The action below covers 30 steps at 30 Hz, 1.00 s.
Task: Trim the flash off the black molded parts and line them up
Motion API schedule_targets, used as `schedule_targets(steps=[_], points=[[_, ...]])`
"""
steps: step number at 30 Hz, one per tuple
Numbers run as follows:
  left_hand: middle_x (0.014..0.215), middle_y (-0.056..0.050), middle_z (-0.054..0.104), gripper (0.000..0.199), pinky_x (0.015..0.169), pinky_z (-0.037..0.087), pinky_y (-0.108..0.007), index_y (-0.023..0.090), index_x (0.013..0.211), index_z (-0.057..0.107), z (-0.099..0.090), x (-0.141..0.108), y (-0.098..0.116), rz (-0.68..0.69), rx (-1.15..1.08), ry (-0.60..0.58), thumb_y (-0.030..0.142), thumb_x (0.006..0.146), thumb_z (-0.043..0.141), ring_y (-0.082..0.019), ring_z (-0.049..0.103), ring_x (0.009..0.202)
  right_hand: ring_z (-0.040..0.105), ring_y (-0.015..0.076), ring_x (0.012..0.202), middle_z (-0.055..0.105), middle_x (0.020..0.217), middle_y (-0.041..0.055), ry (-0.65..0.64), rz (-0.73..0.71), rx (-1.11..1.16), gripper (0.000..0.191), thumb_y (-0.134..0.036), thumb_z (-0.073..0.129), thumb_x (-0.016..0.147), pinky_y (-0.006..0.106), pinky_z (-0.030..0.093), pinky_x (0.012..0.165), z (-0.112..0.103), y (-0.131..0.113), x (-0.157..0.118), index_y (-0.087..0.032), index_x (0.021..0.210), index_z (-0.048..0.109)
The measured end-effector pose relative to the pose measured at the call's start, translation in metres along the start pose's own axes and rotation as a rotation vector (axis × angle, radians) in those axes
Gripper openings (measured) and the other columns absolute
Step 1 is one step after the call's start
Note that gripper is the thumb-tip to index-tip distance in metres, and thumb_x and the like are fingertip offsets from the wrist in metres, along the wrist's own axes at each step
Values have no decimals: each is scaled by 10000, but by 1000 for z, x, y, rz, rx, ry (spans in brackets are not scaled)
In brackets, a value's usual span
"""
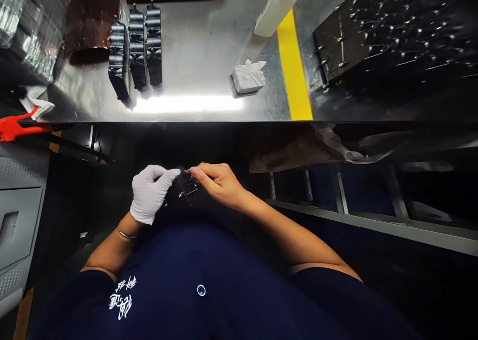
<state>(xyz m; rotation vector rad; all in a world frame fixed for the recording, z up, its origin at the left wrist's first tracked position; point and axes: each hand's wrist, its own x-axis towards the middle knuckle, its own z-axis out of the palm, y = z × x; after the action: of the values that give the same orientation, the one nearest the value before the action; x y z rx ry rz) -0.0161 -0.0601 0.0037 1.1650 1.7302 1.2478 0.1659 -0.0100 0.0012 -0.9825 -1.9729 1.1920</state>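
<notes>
My left hand, in a white glove, pinches a small dark part with shiny metal bits at its lower side. Bare, my right hand closes thumb and forefinger at the right edge of the same part. Both hands are held over my lap, below the front edge of the bench. The part's full shape is hard to make out against the dark background. Whether a separate small piece sits in the right fingertips cannot be seen.
On the metal bench stand black ribbed parts, a white wrapped block, a white bottle and a brown roll. Many black parts with pins lie right of the yellow strip. Red-handled tool at left.
</notes>
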Motion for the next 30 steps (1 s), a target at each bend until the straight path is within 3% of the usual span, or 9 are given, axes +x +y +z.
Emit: schedule_targets(steps=[4, 10, 15, 30], points=[[527, 49, 513, 409, 501, 364, -219, 170, 573, 587, -1, 2, 6, -74, -33, -8, 515, 709, 760, -75, 430, 508, 512, 72, 535, 590, 604, 2, 93, -85, 0, 369, -327, 467, 971, 195, 390, 523, 2, 0, 0, -162, 663, 586], [530, 45, 516, 411, 504, 367, -214, 168, 573, 590, 0, 2, 8, -103, -33, -24, 518, 702, 762, -77, 435, 518, 490, 65, 501, 568, 564, -7, 50, -102, -69, 395, -335, 482, 964, 199, 366, 502, -3, 1, -1, -161, 620, 569], [523, 47, 497, 412, 491, 354, -214, 168, 563, 583, 1, 2, 9, -131, -47, -42, 513, 691, 769, -75, 415, 513, 459, 62, 482, 540, 533, -18, -23, -28, 10, 427, -371, 469, 968, 191, 353, 476, -7, -1, 0, -162, 604, 551], [534, 47, 501, 408, 499, 360, -211, 166, 575, 576, 2, 3, 11, -156, -52, -33, 512, 698, 755, -75, 422, 521, 448, 55, 476, 539, 541, -17, 49, -79, -45, 416, -340, 483, 963, 196, 337, 475, -4, -1, 0, -162, 590, 533]])
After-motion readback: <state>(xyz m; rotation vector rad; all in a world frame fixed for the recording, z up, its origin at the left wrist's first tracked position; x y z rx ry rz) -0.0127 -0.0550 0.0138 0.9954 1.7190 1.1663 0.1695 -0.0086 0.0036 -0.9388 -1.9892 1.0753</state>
